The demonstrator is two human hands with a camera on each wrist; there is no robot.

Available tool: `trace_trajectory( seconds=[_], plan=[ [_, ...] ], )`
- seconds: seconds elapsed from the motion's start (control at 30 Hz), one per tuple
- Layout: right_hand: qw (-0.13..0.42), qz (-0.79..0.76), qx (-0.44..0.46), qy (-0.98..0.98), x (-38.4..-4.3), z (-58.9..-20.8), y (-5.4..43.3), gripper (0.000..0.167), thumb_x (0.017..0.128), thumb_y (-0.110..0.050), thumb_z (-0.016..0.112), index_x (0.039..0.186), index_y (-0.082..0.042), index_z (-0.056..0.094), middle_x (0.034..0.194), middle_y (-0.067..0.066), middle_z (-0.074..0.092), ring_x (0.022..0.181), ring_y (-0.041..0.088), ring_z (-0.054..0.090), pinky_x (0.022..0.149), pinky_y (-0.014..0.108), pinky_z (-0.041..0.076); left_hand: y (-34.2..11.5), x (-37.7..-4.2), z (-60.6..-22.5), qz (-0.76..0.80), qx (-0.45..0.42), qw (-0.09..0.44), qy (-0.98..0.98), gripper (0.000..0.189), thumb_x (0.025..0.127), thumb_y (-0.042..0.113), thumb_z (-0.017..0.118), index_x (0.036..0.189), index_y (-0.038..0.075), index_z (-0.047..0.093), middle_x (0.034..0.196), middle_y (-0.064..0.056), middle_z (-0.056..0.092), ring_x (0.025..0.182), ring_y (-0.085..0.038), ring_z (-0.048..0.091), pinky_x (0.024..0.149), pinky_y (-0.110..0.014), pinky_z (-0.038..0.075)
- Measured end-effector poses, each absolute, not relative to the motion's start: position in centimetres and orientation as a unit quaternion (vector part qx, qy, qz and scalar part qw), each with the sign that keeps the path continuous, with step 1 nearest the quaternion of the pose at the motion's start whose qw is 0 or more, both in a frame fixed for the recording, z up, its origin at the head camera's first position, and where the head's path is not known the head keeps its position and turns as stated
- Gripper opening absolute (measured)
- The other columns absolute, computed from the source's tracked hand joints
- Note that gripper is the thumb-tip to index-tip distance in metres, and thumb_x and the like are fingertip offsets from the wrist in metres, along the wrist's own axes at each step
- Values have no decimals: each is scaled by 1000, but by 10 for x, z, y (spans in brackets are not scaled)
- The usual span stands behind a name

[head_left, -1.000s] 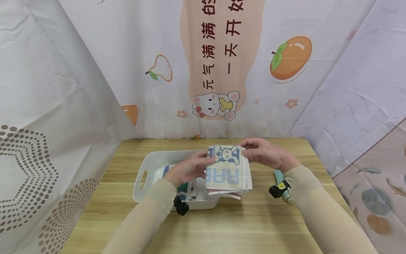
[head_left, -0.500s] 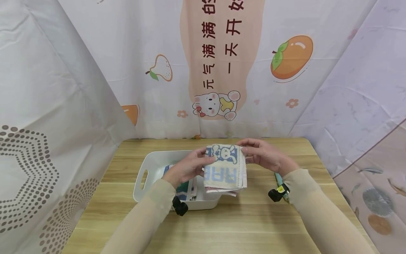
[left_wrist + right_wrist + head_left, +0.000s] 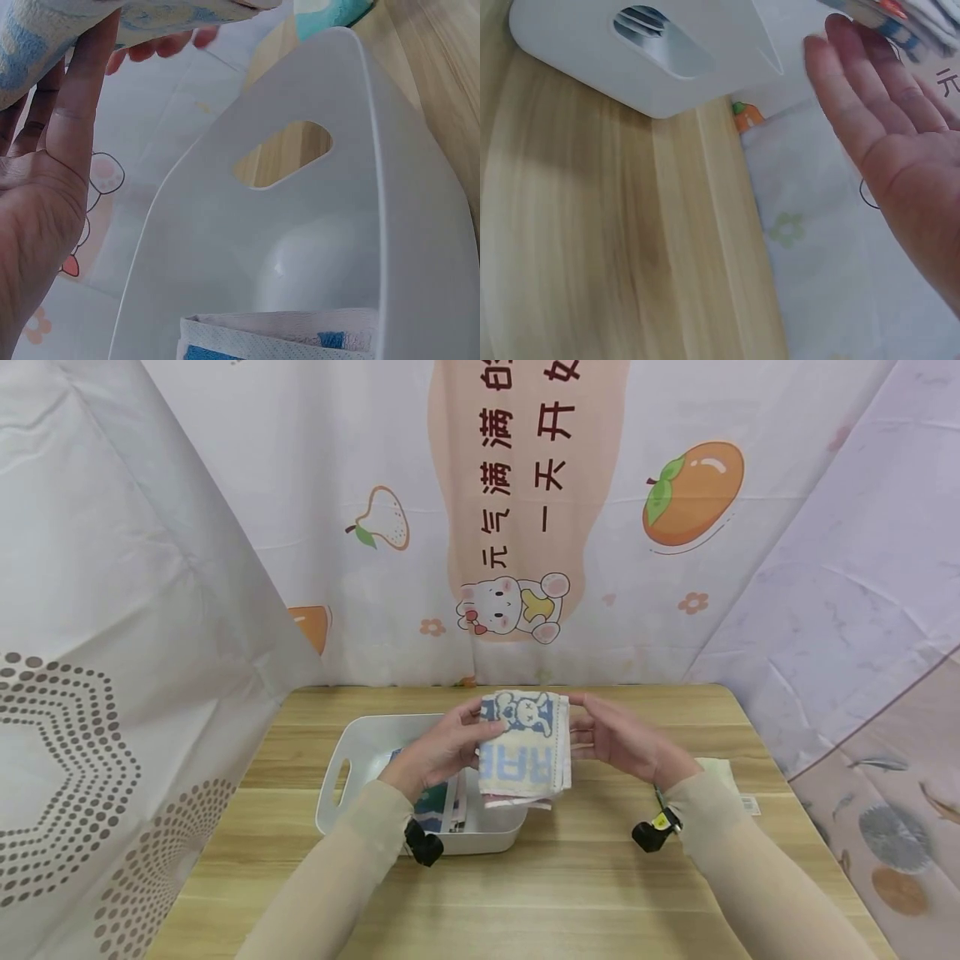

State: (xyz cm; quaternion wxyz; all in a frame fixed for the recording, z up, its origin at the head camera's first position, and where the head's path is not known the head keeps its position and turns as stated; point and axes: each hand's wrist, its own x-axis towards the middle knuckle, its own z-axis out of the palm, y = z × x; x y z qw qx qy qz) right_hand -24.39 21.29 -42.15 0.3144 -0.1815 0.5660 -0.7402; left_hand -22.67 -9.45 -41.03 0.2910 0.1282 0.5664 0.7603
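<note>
My left hand (image 3: 442,750) holds a folded towel (image 3: 521,756), cream with a blue rabbit and letters, its thumb on top. White and pink layers show beneath the top fold. The towel is held up over the right end of a white plastic bin (image 3: 480,842). At the towel's right edge is my right hand (image 3: 626,739), its fingers nearly straight. In the right wrist view, those fingertips (image 3: 817,46) overlap the layered edges; whether they press on it I cannot tell. Folded towels (image 3: 433,806), blue, green and white, lie in the bin, partly behind my left hand.
On the wooden table (image 3: 555,893), right of the bin, lies a pale cloth (image 3: 722,770) with a white tag (image 3: 750,805), partly hidden by my right sleeve. A teal cloth (image 3: 330,16) shows beyond the bin in the left wrist view. A printed curtain (image 3: 375,635) hangs behind the table.
The folded towel has moved slightly left and up with my left hand. My right hand has let go of the towel's corner and its fingers have straightened beside the edge.
</note>
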Motion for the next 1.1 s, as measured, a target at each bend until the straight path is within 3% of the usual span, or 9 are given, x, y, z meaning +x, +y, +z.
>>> trace_trajectory(
  seconds=[0.23, 0.33, 0.6, 0.87, 1.1],
  plan=[
    [330, -748, -187, 545, -237, -427, 205, 65, 110, -52, 25, 156, -6, 28, 135, 26, 58, 121, 39, 60, 99, 54, 51, -97, -228, -409, 764, 127, 284, 566, 56, 99, 20, 67, 150, 15, 45, 123, -14, 66, 98, -26, 71, 77, -42, 60],
    [337, -742, -187, 548, -235, -426, 201, 62, 112, -47, 24, 158, -6, 27, 137, 26, 57, 122, 40, 60, 96, 54, 52, -99, -229, -409, 759, 113, 275, 579, 58, 99, 20, 68, 151, 17, 44, 125, -15, 64, 98, -27, 70, 78, -44, 60],
    [312, -747, -149, 567, -231, -423, 196, 56, 113, -39, 33, 152, 2, 38, 131, 25, 63, 115, 37, 65, 95, 48, 54, -105, -232, -409, 738, 79, 255, 620, 59, 98, 22, 72, 149, 17, 45, 129, -17, 59, 99, -28, 70, 78, -46, 60],
    [307, -737, -129, 588, -231, -419, 193, 57, 111, -43, 39, 144, 3, 49, 123, 21, 68, 107, 32, 68, 91, 44, 56, -110, -234, -411, 707, 60, 259, 656, 57, 97, 22, 73, 147, 16, 45, 130, -18, 60, 104, -32, 68, 81, -49, 59],
    [308, -724, -122, 605, -229, -417, 189, 54, 110, -32, 49, 148, 5, 40, 123, 17, 68, 106, 27, 68, 93, 47, 55, -112, -234, -412, 693, 58, 246, 675, 55, 97, 22, 73, 144, 13, 46, 127, -18, 61, 102, -31, 69, 82, -49, 59]
  ],
)
